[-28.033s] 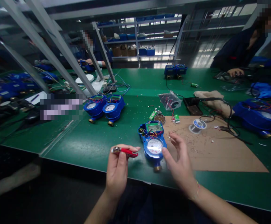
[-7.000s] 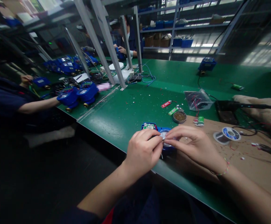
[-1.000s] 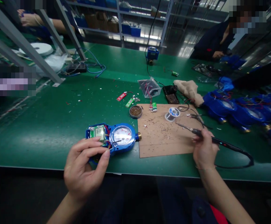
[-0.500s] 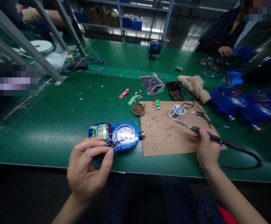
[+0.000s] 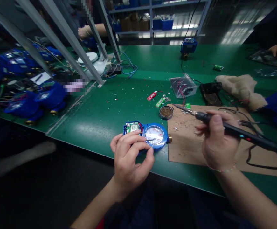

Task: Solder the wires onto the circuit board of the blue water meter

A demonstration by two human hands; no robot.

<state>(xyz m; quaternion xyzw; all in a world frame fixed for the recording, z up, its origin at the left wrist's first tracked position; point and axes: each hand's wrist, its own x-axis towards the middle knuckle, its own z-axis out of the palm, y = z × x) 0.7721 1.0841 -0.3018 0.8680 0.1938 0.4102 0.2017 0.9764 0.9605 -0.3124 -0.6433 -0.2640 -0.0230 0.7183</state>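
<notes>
A blue water meter (image 5: pixel 152 135) with an open circuit board (image 5: pixel 132 127) lies on its side near the front edge of the green table (image 5: pixel 100 114). My left hand (image 5: pixel 128 159) is curled over its near left end, fingers pressed on the housing by the coloured wires. My right hand (image 5: pixel 216 140) grips a black soldering iron (image 5: pixel 226 128); its metal tip (image 5: pixel 180 108) points left above the cardboard mat (image 5: pixel 193 143), close to a round tin (image 5: pixel 166 112).
A clear bag of parts (image 5: pixel 183 86), a red tag (image 5: pixel 152 95), a beige cloth (image 5: pixel 242 87) and an iron stand (image 5: pixel 210 93) lie behind the mat. More blue meters (image 5: pixel 40 100) crowd the left side past slanted metal struts (image 5: pixel 64 44). Other people's hands show far back.
My view has swung left. My right hand has lifted the soldering iron and carried it left, toward the tin. My left hand stays on the meter's near end.
</notes>
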